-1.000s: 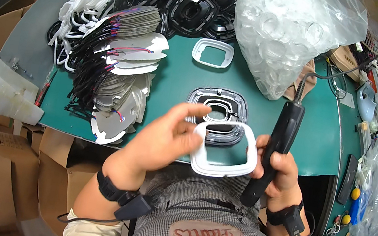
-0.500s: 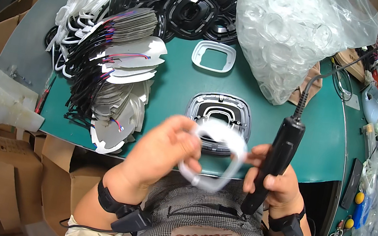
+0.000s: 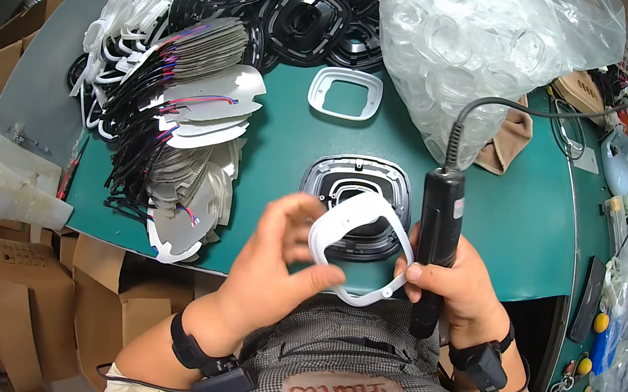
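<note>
While both hands work above the near edge, the scene reads so:
Bench (image 3: 275,132): green top, its near edge curving just under the hands.
Clear bag (image 3: 477,49): bulging with pale rings, at the far right corner.
Wired plates (image 3: 193,128): fanned stack with black leads, along the left edge.
Grey fixture (image 3: 389,187): squarish, near the near edge, under the raised frame.
Spare frame (image 3: 345,93): lying flat, farther in.
Left hand (image 3: 269,271): thumb and fingers pinched on the white frame (image 3: 360,244), held tilted above the fixture.
Right hand (image 3: 455,288): fist closed around the black electric screwdriver (image 3: 440,216), upright, thumb touching the frame's right side.
</note>
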The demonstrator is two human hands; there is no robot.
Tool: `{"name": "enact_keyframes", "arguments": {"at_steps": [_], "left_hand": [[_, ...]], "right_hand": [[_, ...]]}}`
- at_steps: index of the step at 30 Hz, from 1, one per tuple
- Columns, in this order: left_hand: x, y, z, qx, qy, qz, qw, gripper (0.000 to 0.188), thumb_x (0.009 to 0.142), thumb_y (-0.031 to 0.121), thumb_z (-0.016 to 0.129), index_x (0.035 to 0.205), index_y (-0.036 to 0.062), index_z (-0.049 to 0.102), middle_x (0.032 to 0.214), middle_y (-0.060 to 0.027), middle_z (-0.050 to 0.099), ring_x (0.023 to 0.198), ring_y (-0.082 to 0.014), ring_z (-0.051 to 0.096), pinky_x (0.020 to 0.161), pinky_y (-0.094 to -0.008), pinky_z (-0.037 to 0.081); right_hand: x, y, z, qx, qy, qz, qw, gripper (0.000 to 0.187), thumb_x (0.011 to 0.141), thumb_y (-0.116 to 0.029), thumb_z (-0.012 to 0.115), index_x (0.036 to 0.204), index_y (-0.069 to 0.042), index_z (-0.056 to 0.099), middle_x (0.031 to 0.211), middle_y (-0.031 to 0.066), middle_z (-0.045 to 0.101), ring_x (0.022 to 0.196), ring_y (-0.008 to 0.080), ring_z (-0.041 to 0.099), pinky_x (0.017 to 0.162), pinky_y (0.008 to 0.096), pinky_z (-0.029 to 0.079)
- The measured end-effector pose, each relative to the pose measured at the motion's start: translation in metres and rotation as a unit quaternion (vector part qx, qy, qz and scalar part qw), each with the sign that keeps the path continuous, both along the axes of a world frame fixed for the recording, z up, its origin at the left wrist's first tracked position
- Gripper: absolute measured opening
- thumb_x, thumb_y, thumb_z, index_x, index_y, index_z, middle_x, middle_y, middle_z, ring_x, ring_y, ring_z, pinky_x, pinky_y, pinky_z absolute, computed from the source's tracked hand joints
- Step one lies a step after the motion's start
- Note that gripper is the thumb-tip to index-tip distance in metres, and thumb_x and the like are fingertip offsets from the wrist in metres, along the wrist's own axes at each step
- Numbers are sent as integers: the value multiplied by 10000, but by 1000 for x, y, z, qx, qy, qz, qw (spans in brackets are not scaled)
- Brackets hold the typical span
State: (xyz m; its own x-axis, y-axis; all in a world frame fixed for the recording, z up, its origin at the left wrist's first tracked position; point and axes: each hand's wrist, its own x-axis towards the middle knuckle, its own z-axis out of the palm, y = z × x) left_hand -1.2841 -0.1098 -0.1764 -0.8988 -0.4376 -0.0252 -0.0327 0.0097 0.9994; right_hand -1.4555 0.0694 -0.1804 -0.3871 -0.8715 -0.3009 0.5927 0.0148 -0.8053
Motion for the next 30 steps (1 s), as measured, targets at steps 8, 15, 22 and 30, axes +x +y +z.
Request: {"name": "enact_keyframes", "arguments": {"at_steps": [8,15,22,30], "left_hand": [[3,-21,26,-703,162,-137,679,228,763,297,777,943,191,683,1344,-127,553,1272,-350,498,1076,-473,401],[-24,-30,24,-531,8,-53,846,173,732,172,791,822,89,670,1431,-273,442,1314,-478,435,1053,-522,376],[-47,-30,5,-504,-93,-105,852,155,759,181,780,814,87,670,1415,-247,479,1289,-425,467,1061,-487,370],[-60,-36,10,-458,-98,-123,875,545,699,128,826,1182,66,581,1357,-206,534,1258,-388,498,1055,-437,400]], "right_hand": [[-13,3,8,58,16,49,997,422,775,-56,748,1147,-10,553,880,69,633,619,112,586,557,235,486],[-30,11,-18,-5,-53,-92,994,361,827,-64,683,1146,-27,517,1234,306,589,646,181,676,590,249,564],[-31,9,-34,-30,-115,-108,987,354,845,-36,675,1162,-34,518,1279,337,545,708,230,721,597,257,595],[-31,11,-36,-33,-126,-103,986,346,851,-31,672,1162,-28,520,1305,333,528,722,242,727,595,255,596]]}}
